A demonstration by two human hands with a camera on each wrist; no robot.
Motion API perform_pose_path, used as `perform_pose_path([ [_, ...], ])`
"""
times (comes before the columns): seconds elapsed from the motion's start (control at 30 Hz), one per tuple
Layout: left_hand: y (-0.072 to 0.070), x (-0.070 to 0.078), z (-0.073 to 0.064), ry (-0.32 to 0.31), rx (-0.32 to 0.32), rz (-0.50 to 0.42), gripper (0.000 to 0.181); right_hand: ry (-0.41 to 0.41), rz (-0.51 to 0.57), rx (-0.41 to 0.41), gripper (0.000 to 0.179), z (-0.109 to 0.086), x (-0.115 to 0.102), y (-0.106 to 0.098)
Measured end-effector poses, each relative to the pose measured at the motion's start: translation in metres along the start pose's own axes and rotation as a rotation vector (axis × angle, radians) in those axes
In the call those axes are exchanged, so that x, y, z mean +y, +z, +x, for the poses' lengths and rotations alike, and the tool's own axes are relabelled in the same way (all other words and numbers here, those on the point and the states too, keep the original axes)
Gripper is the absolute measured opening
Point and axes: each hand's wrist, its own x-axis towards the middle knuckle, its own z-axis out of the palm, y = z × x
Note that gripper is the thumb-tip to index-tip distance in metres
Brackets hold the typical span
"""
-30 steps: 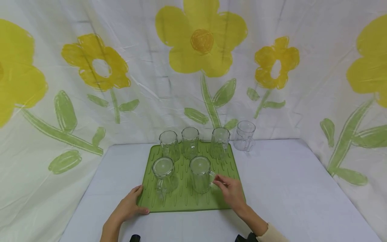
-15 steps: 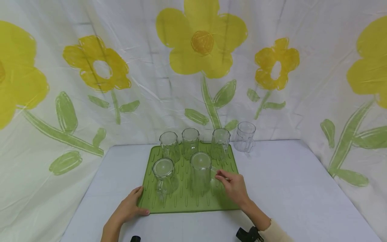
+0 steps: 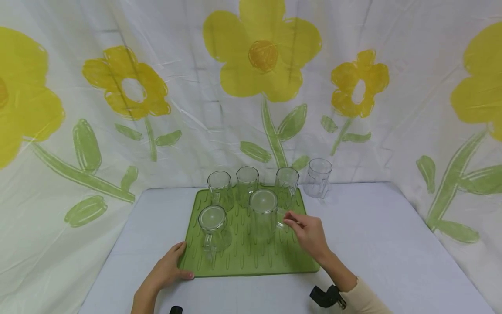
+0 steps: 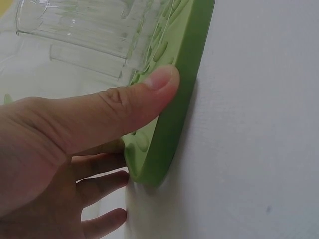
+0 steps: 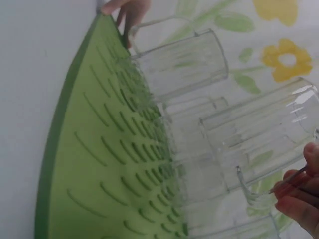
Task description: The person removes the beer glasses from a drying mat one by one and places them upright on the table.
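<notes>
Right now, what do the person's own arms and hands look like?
Both the left hand and right hand are bare, without gloves. The right forearm wears a cream fabric sleeve, with a black bent device beside it. No sleeve shows on the left forearm; a black rounded piece appears near it.

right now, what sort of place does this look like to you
Probably a small staged work corner rather than an ordinary kitchen: flower-printed cloth hangs behind and on both sides of a white table, and clear glass mugs and a green mat are set out there.
</notes>
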Motion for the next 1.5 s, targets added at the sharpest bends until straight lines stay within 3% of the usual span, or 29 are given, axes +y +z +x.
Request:
perform_pose_path([
  [0.2, 0.001, 0.000, 0.000, 0.000, 0.000, -0.009, 0.114, -0.030, 0.009, 0.013, 0.008, 0.007, -0.004, -0.008],
  [0.5, -0.001, 0.000, -0.001, 0.014, -0.006, 0.003, 0.113, -0.151, -0.033, 0.055, 0.018, 0.020, -0.011, -0.018],
  [1.5, -0.003, -0.002, 0.000, 0.051, 0.003, 0.029, 0.113, -0.273, -0.004, 0.075, 0.022, 0.032, -0.017, -0.030],
])
